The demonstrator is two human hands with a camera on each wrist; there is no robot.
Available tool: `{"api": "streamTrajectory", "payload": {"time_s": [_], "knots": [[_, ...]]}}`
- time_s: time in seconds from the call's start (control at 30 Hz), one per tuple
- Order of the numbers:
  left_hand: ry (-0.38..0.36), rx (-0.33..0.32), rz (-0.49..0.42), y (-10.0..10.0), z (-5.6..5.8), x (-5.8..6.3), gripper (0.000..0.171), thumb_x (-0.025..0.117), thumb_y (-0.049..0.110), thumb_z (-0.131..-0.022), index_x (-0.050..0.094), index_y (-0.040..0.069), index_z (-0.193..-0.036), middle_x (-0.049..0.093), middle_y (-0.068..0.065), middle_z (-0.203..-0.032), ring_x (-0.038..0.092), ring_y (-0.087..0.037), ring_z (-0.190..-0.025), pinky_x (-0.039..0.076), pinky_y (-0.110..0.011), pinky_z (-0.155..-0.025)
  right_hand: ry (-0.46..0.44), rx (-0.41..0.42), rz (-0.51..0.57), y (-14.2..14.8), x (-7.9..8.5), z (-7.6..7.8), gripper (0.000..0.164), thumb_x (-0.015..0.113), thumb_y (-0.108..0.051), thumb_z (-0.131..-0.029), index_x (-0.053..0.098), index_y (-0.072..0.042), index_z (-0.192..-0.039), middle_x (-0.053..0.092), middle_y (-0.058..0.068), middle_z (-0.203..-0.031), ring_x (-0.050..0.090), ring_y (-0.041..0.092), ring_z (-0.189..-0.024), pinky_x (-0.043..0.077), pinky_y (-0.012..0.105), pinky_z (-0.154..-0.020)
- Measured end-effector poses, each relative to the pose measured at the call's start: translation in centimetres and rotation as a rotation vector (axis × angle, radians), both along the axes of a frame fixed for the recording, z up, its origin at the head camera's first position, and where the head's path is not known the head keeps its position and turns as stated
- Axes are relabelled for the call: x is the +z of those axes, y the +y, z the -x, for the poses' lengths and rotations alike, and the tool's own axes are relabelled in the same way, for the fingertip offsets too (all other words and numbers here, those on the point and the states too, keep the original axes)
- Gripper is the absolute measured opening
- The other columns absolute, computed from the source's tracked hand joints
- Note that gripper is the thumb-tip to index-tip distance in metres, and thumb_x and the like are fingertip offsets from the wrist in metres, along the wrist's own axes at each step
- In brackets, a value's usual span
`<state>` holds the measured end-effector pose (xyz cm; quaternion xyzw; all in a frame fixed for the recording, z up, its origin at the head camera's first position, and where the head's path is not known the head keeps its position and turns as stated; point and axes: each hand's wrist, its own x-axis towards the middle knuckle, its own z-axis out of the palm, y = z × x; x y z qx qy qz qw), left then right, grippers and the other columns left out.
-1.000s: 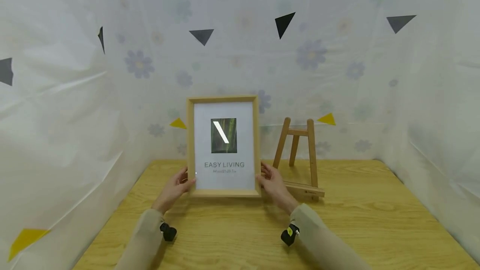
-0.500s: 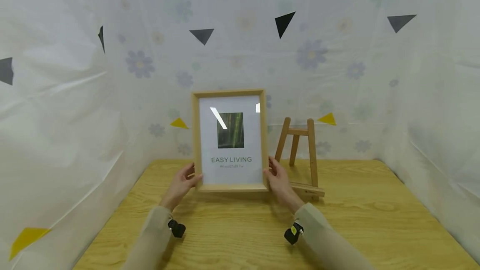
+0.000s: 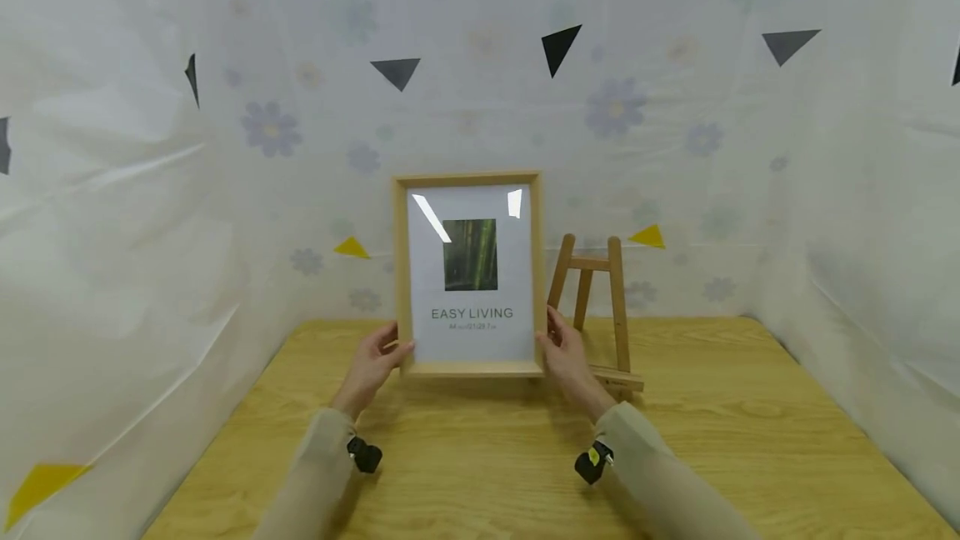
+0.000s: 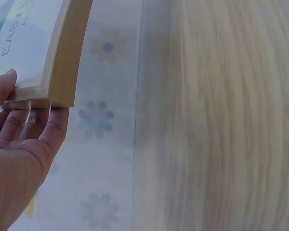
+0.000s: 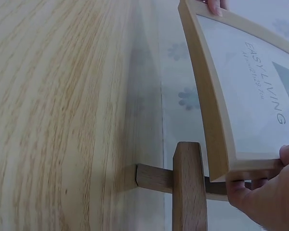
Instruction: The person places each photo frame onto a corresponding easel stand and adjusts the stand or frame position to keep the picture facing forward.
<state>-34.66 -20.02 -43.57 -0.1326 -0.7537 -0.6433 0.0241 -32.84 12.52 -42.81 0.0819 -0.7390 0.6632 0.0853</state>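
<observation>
A light wooden picture frame [image 3: 476, 369] stands upright between both hands, its glass front toward me with a small bamboo picture and the words "EASY LIVING". My left hand [image 3: 373, 363] grips its left side near the lower corner, thumb on the front and fingers behind, as the left wrist view shows. On the opposite side my right hand [image 3: 566, 357] holds the lower right edge the same way. The frame's bottom hangs above the table in both wrist views. Just right of it stands a small wooden easel [image 3: 618, 298], partly hidden by the frame and right hand.
A wood-grain table [image 3: 480, 473] lies under everything. Pale flower-printed sheeting [image 3: 480, 123] encloses the back and sides, with black and yellow triangles on it. Close by the frame's lower corner is the easel's front ledge [image 5: 188, 192].
Both hands have raised the picture frame and carried it a little to the right, nearer the easel. The easel stays in place; the reflections on the glass have shifted.
</observation>
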Motion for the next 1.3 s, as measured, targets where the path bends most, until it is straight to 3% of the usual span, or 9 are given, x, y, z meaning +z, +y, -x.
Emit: {"api": "streamTrajectory", "payload": {"time_s": [0.2, 0.43, 0.7, 0.9, 1.03, 1.17, 1.3], "knots": [[0.007, -0.001, -0.001, 0.7, 0.5, -0.1, 0.051, 0.063, 0.015, -0.097, 0.047, 0.008, -0.145, 0.055, -0.018, -0.136, 0.062, -0.025, -0.11, 0.056, -0.03, -0.082, 0.022, -0.035, -0.054, 0.6, 0.1, 0.1, 0.055, 0.045, -0.004, -0.103, 0.026, -0.002, -0.154, 0.047, 0.022, -0.142, 0.05, 0.032, -0.122, 0.045, 0.043, -0.1], [0.0, 0.03, -0.026, 1.6, 0.7, 0.0, 0.052, 0.064, 0.013, -0.096, 0.047, 0.006, -0.144, 0.055, -0.017, -0.138, 0.061, -0.028, -0.114, 0.055, -0.029, -0.082, -0.006, -0.013, -0.072, 1.4, 0.4, 0.0, 0.057, 0.043, -0.008, -0.105, 0.018, -0.002, -0.156, 0.038, 0.023, -0.148, 0.042, 0.035, -0.13, 0.038, 0.051, -0.109], [0.017, 0.045, -0.058, 3.1, 1.0, -0.2, 0.055, 0.066, 0.013, -0.095, 0.045, 0.007, -0.146, 0.056, -0.018, -0.138, 0.061, -0.029, -0.114, 0.055, -0.028, -0.081, 0.001, -0.008, -0.044, 2.7, 0.6, 0.0, 0.056, 0.04, -0.01, -0.106, 0.019, -0.01, -0.158, 0.043, 0.02, -0.142, 0.048, 0.033, -0.122, 0.047, 0.041, -0.097], [0.048, 0.031, -0.072, 4.1, 1.0, -0.2, 0.052, 0.066, 0.018, -0.095, 0.049, 0.013, -0.144, 0.06, -0.017, -0.13, 0.063, -0.026, -0.109, 0.055, -0.03, -0.08, 0.0, -0.055, -0.082, 3.6, 0.5, 0.1, 0.057, 0.042, -0.011, -0.106, 0.018, -0.01, -0.158, 0.043, 0.02, -0.147, 0.047, 0.033, -0.128, 0.044, 0.046, -0.103], [0.04, 0.052, -0.059, 4.7, 1.2, -0.4, 0.059, 0.066, 0.023, -0.095, 0.043, 0.012, -0.148, 0.058, -0.02, -0.133, 0.06, -0.03, -0.115, 0.053, -0.029, -0.078, 0.012, -0.07, -0.104, 4.0, 0.4, 0.1, 0.057, 0.041, -0.011, -0.106, 0.019, -0.012, -0.158, 0.041, 0.019, -0.149, 0.046, 0.032, -0.129, 0.042, 0.048, -0.104], [0.03, 0.06, -0.036, 5.3, 1.2, -0.6, 0.066, 0.064, 0.026, -0.097, 0.034, 0.011, -0.153, 0.052, -0.021, -0.14, 0.053, -0.035, -0.125, 0.051, -0.029, -0.08, 0.035, -0.081, -0.101, 4.3, 0.5, -0.2, 0.057, 0.04, -0.01, -0.106, 0.017, -0.011, -0.158, 0.037, 0.017, -0.153, 0.045, 0.031, -0.129, 0.041, 0.047, -0.105], [0.056, 0.047, -0.034, 6.1, 1.4, -0.6, 0.062, 0.062, 0.026, -0.098, 0.036, 0.014, -0.153, 0.055, -0.02, -0.135, 0.056, -0.033, -0.12, 0.051, -0.029, -0.08, 0.065, -0.094, -0.091, 4.7, 0.4, -0.4, 0.057, 0.041, -0.009, -0.106, 0.018, -0.012, -0.158, 0.037, 0.016, -0.153, 0.046, 0.031, -0.128, 0.042, 0.044, -0.104]]}}
